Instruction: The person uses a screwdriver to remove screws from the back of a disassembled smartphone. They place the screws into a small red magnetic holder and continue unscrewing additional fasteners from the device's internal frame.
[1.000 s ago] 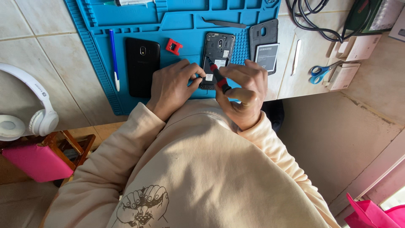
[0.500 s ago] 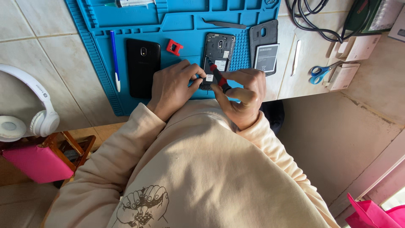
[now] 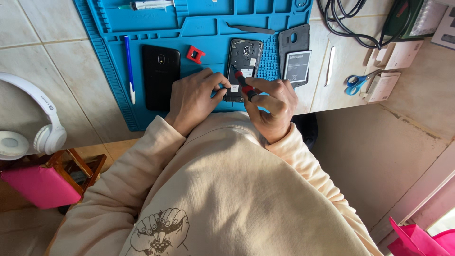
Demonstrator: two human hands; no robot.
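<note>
Little had shifted in the past second: both hands stayed bent over the opened phone (image 3: 244,66), the screwdriver tip only edging along its upper frame. Nearest the onlooker, a cream sleeve led to the left hand (image 3: 194,97), fingers curled against the phone's lower edge, pinning it flat. Beside it, the right hand (image 3: 272,106) was closed around a slim red-and-black screwdriver (image 3: 244,85). Under the phone lay a ribbed blue rubber mat (image 3: 113,76). Left of the phone sat a small red block (image 3: 195,54) and a glossy black handset (image 3: 161,76); right of it, a grey back cover (image 3: 294,40) and flat battery (image 3: 297,66).
</note>
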